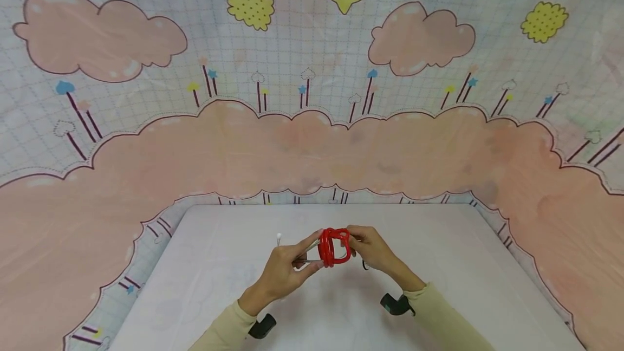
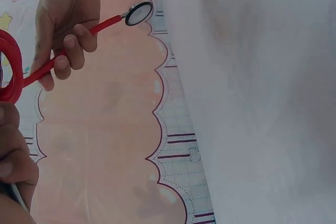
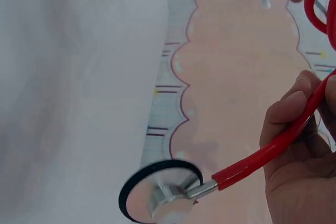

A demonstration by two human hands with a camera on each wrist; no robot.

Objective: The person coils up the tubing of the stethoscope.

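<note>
A stethoscope with red tubing is held up over the table, its tube wound into a coil. My left hand grips the coil and the metal ear tubes, thumb below and fingers above. A white ear tip sticks up beyond that hand. On the other side, my right hand pinches the tube near its end. The round chest piece, silver with a black rim, hangs free past the right fingers in the right wrist view. Only part of the left hand shows in the left wrist view.
A white tabletop lies under both hands. Behind it hangs a cloth backdrop printed with clouds and stars. A black wrist camera sits below each forearm, left and right.
</note>
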